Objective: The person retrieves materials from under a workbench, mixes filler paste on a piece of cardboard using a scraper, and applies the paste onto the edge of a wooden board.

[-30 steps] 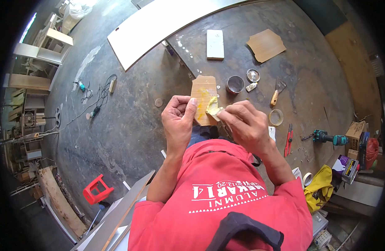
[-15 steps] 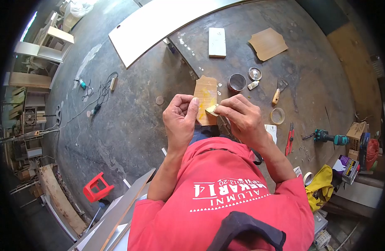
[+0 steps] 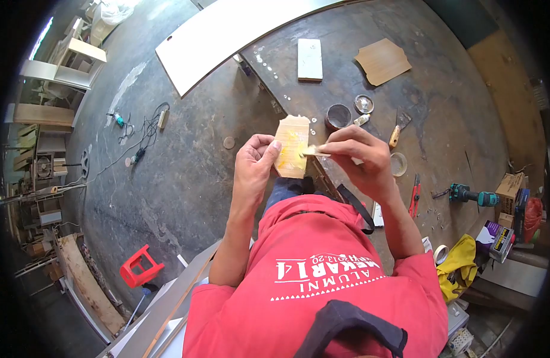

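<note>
My left hand (image 3: 255, 164) pinches the left edge of a small wood-grain panel (image 3: 292, 143) between thumb and fingers. Yellow smears of something like glue mark the panel's upper face. In my right hand (image 3: 360, 156) is a small flat pale spreader (image 3: 315, 151), gripped between thumb and fingers, its tip at the panel's right edge. I cannot tell whether the tip touches. Just beyond the right hand stands an open dark can (image 3: 338, 116), with a round lid (image 3: 363, 104) and a small bottle (image 3: 361, 120) beside it.
On the dark work surface lie a white block (image 3: 309, 59), a shaped wood-grain board (image 3: 383, 61), a scraper (image 3: 398, 128), a tape roll (image 3: 398, 164), a red cutter (image 3: 415, 196) and a cordless drill (image 3: 473, 196). A large white panel (image 3: 227, 36) spans the far side; a red stool (image 3: 141, 266) stands lower left.
My right hand has moved right, drawing the spreader from the middle of the panel to its right edge. The panel has tilted slightly in my left hand.
</note>
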`<state>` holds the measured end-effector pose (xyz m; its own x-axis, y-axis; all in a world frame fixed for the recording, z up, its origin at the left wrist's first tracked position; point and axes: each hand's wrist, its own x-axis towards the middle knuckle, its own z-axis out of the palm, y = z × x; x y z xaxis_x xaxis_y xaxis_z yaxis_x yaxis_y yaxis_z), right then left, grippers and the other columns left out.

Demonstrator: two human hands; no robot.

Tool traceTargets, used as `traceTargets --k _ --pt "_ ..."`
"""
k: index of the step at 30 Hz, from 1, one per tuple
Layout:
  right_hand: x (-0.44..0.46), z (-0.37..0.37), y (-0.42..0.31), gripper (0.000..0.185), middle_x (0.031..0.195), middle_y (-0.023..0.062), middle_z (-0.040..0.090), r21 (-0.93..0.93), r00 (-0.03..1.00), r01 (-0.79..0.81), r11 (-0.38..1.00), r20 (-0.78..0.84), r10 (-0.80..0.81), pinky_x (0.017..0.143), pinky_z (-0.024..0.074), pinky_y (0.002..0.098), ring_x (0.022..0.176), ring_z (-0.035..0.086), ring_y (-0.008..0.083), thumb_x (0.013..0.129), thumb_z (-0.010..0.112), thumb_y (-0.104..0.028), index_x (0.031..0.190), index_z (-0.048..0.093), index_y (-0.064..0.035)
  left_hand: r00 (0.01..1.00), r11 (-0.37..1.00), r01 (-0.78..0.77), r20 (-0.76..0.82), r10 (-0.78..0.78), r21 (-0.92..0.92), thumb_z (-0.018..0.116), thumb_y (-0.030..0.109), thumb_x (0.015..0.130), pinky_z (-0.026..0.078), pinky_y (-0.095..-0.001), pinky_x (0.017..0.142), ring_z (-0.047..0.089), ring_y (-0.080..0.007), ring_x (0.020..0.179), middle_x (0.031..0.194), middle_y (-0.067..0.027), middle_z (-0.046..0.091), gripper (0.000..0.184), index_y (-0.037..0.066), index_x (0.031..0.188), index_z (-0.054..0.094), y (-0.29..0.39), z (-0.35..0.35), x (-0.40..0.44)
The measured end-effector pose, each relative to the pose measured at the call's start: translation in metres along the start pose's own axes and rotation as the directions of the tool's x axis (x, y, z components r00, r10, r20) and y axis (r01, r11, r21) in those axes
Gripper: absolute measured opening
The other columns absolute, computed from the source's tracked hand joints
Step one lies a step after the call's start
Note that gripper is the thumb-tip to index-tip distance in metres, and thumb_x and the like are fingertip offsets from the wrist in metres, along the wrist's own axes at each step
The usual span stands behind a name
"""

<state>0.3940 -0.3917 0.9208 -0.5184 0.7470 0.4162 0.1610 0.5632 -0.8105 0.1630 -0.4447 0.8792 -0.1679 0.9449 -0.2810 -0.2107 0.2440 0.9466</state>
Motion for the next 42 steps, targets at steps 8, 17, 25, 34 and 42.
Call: traceTargets --k 8,17,25,34,42 --pt "-0.013 0.026 0.023 0.032 0.101 0.0050 0.068 -0.308 0.939 0.309 0.900 -0.051 -0.340 0.061 0.0575 0.0293 0.089 0.068 0.0204 0.076 0.079 -0.001 0.107 0.074 -0.0087 0.994 0.910 0.105 0.029 -0.102 -0.401 0.064 0.008 0.098 0.062 -0.0279 0.072 0.071 -0.0139 0.080 0.097 -0.0100 0.071 0.021 -0.001 0.115 0.056 0.003 0.001 0.002" --pt "-0.020 0.005 0.014 0.036 0.100 0.0059 0.068 -0.388 0.941 0.294 0.873 -0.040 -0.335 0.064 0.0587 0.0331 0.089 0.068 0.0232 0.072 0.079 0.000 0.106 0.073 -0.0053 0.996 0.967 -0.055 -0.087 0.034 -0.249 0.064 0.011 0.100 0.061 -0.0282 0.073 0.073 -0.0151 0.083 0.100 -0.0123 0.073 0.032 -0.005 0.125 0.055 0.018 0.007 -0.003" --pt "-0.007 0.012 -0.014 0.032 0.101 0.0057 0.066 -0.462 0.949 0.305 0.833 0.079 -0.304 0.064 0.0580 0.0325 0.085 0.067 0.0224 0.070 0.073 -0.004 0.103 0.072 -0.0034 0.970 0.984 -0.179 -0.164 0.181 0.027 0.063 0.009 0.101 0.056 -0.0239 0.075 0.069 -0.0101 0.086 0.099 -0.0124 0.075 0.029 -0.010 0.122 0.061 0.029 0.021 -0.011" --pt "-0.006 0.013 -0.012 0.032 0.097 0.0058 0.065 -0.467 0.953 0.286 0.837 0.049 -0.299 0.066 0.0580 0.0318 0.087 0.066 0.0219 0.072 0.070 -0.006 0.104 0.069 -0.0033 0.953 0.966 -0.223 -0.180 0.245 0.132 0.064 0.012 0.100 0.056 -0.0233 0.065 0.070 -0.0102 0.080 0.097 -0.0123 0.075 0.028 -0.008 0.120 0.062 0.028 0.026 -0.015" --pt "-0.001 0.016 -0.012 0.028 0.094 0.0051 0.066 -0.486 0.961 0.231 0.843 -0.021 -0.275 0.064 0.0573 0.0325 0.084 0.066 0.0218 0.073 0.071 -0.003 0.101 0.070 -0.0047 0.963 0.973 -0.202 -0.159 0.218 0.113 0.064 0.010 0.100 0.057 -0.0234 0.072 0.070 -0.0108 0.086 0.099 -0.0128 0.075 0.028 -0.009 0.120 0.062 0.030 0.029 -0.018"
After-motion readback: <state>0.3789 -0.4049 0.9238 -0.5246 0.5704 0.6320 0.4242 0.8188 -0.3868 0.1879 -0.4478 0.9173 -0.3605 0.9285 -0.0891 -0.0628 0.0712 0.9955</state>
